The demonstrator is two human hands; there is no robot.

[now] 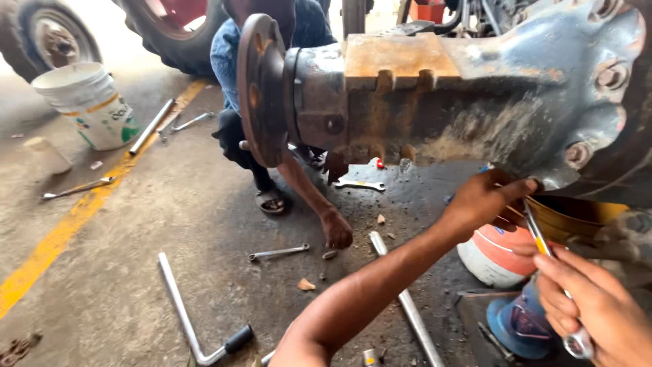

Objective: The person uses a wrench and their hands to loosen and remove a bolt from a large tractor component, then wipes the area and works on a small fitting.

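- Axle housing (475, 102): big rusty blue-grey casting across the top of the view, raised off the floor. A round hub flange (260, 88) sits at its left end; large bolts show on the right part.
- Concrete floor (170, 224): oil-stained, with a yellow painted line (68, 228) running diagonally down the left.
- Two tyres (41, 34) at upper left, behind a white plastic bucket (92, 102).
- Co-worker in blue denim crouches behind the flange; their hand (337, 230) is down on the floor, just beside a small spanner (278, 252).
- Red-and-white container (499, 255) stands under the housing at right, with a yellow-rimmed vessel (577, 214) just behind it.
- L-shaped wheel wrench (187, 312) lies on the floor at lower left; a long steel bar (407, 306) lies beside the person's left forearm.
- Left hand (485, 204): reaches up to the underside of the housing, fingers curled and pinched around the upper end of the screwdriver (543, 245).
- Right hand (598, 306): at lower right, fingers wrapped around the tool's lower end, gripping it.
- Screwdriver: thin, yellow-striped shaft, slanting between both hands, below the housing and above the red-and-white container.
- Another spanner (358, 184) lies under the housing; loose tools (78, 188) lie on the yellow line.
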